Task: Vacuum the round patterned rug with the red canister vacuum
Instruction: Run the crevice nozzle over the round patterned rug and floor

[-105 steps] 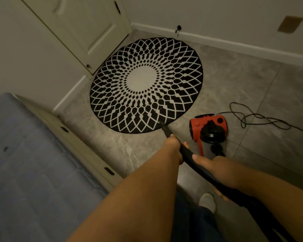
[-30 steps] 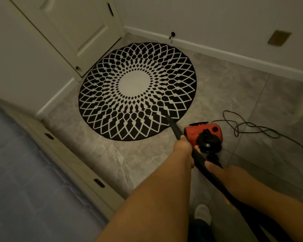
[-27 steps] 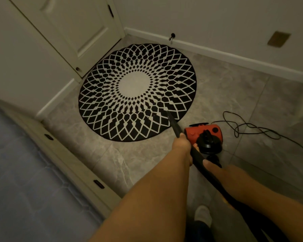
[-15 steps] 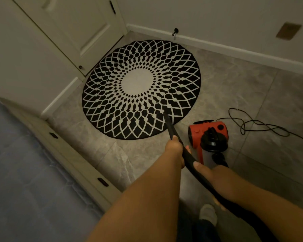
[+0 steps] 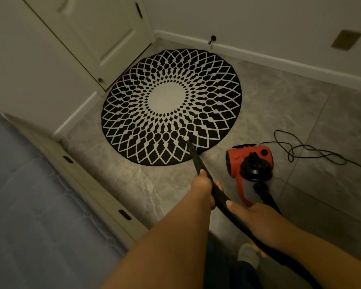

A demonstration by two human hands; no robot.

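Observation:
A round black-and-white patterned rug [image 5: 171,105] lies on the grey tile floor in front of a door. The red canister vacuum [image 5: 248,161] sits on the tiles just right of the rug's near edge. A black vacuum wand [image 5: 196,157] runs from my hands to the rug, its nozzle tip resting on the rug's near right part. My left hand [image 5: 202,188] grips the wand forward. My right hand [image 5: 256,222] grips it further back, where the black hose leads to the canister.
A bed with a blue mattress [image 5: 29,205] and a drawer base [image 5: 96,184] fills the left. A white door [image 5: 96,32] and a baseboard [image 5: 279,61] border the rug. The black power cord [image 5: 308,151] loops on the tiles right of the canister. My foot [image 5: 247,255] is below.
The nozzle tip has slid a little along the rug's near right part, and my view has shifted slightly. Both hands keep their hold on the wand.

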